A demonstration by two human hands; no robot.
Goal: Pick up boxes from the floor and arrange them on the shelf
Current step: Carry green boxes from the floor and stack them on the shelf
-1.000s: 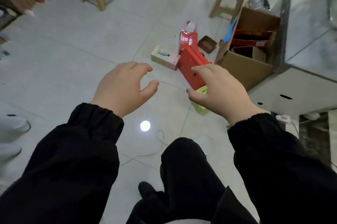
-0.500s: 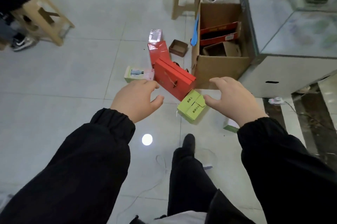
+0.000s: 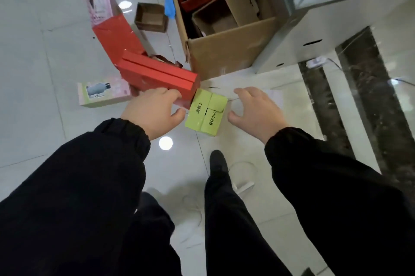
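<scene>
Both hands were spread, fingers loosely curved, holding nothing: the left hand at centre frame, the right hand just right of it. Between them on the floor sat the green box, flaps up, about equally near each thumb. It looked nearly square, its flap seam running toward the upper right. Its upper left corner met the red box, which stretched away up-left; whether the left hand touched that box was unclear.

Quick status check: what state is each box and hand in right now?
Green box: on floor, flaps closed.
Red gift box: closed, not held.
Large carton: top open.
Small brown box: open, empty.
Left hand: open, empty.
Right hand: open, empty.
</scene>
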